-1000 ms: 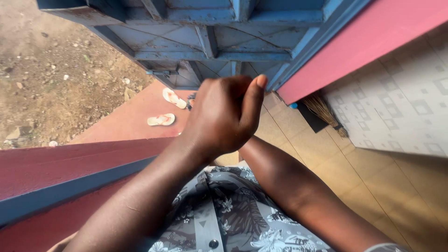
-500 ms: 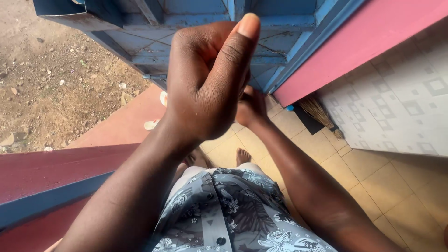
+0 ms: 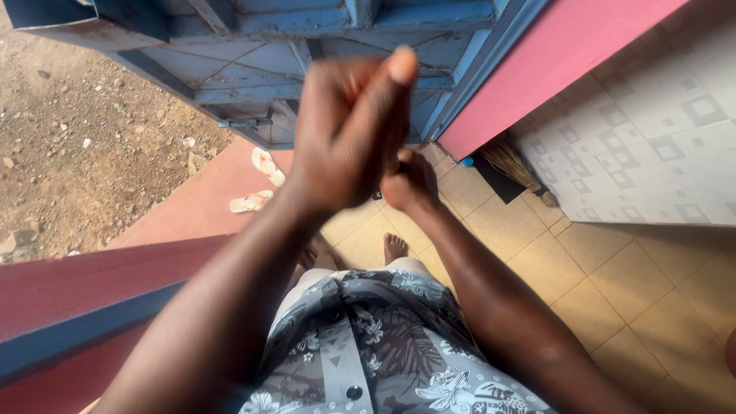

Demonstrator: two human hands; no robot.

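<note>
- While the person stood in the doorway looking down, the blue metal door (image 3: 307,54) filled the top of the view, swung open over the dirt yard (image 3: 77,130), with the pink wall (image 3: 552,69) and its patterned tile panel (image 3: 652,146) off to the right.
- Below that was the tan tiled floor (image 3: 613,284) and the red step (image 3: 199,207) with a pair of flip-flops (image 3: 257,184) on it, well apart from both hands.
- A broom (image 3: 514,165) leaned in the corner by the wall, nobody touching it.
- Main thing: the left hand (image 3: 349,126) was raised in front of the door, fingers curled into a loose fist, thumb pointing up. It looked blurry, so I couldn't tell if anything was inside it.
- The right hand (image 3: 406,184) sat just below and to the right of the left, touching or nearly touching it, partly hidden behind it. Closed-ish, but honestly can't tell if it held anything.
- So the hands were working on each other, the left on top and nearer the camera, the right tucked under.
- Compared with half a second earlier, the left hand had dropped a bit lower and further from the camera, and the flip-flops showed again beside the forearm. A bare foot (image 3: 394,247) stayed visible on the tiles.
</note>
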